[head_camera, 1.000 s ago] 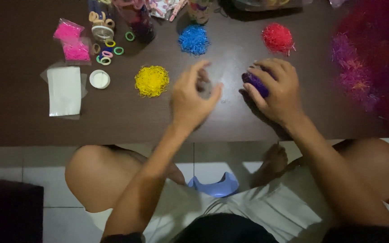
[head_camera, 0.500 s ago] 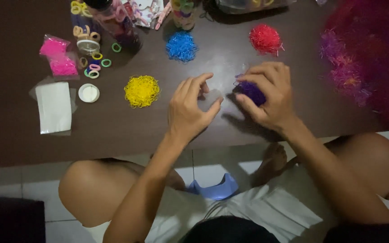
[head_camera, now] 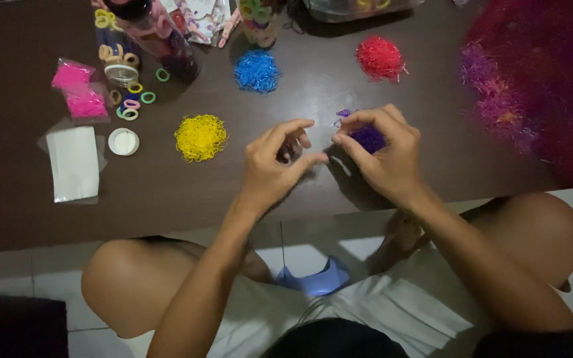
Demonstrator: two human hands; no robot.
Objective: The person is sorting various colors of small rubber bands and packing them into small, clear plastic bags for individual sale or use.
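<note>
Both hands have come lower toward the dark brown tabletop (head_camera: 28,199) since a second ago. The right hand (head_camera: 386,156) stays cupped around the purple clump of tiny elastic bands (head_camera: 368,138), at 3 o'clock from the left hand (head_camera: 274,166), whose fingers pinch together; what they pinch cannot be told.

**Two hands over a dark table of coloured bands**

The right hand (head_camera: 382,156) is cupped around a clump of purple bands (head_camera: 368,138), fingertips pinched at its near side. Just beside it, not touching, the left hand (head_camera: 274,166) hovers with thumb and forefinger curved toward each other; what sits between them cannot be told. Beyond the left hand lie a yellow pile (head_camera: 200,137) and a blue pile (head_camera: 257,71); beyond the right hand, a red pile (head_camera: 380,58). Well off to the left hand's outer side sit a white round lid (head_camera: 124,141), a white packet (head_camera: 73,164) and pink bags (head_camera: 78,93).
</note>
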